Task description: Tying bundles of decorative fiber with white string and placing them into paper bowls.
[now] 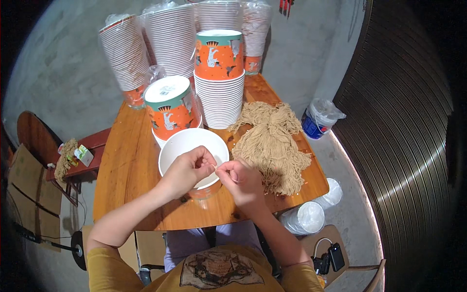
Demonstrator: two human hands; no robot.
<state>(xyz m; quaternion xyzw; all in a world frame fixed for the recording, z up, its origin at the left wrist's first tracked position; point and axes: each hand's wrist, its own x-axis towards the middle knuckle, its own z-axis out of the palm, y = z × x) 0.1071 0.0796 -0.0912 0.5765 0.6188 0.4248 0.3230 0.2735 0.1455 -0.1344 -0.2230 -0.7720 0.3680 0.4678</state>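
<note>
A paper bucket (170, 146), white inside with orange on its outer wall, stands mouth up near the table's front edge. Over its near right rim my left hand (192, 168) pinches with thumb and forefinger. Fingertips almost touching it, my right hand (241, 181) is also closed in a pinch, its other fingers curled. What lies between the fingertips is too small to make out. Right beside my right hand spreads a big bundle of tan cord (275, 151). Behind the bucket, an upside-down stack of orange and green buckets (169, 114) touches or nearly touches it.
A taller stack of upturned buckets (219, 92) stands behind the cord. Plastic-wrapped bucket stacks (170, 41) line the table's back. Wrapped buckets (304, 219) sit below the right edge, near a stool (335, 243) with a black device. More cord (65, 158) lies on a red bench.
</note>
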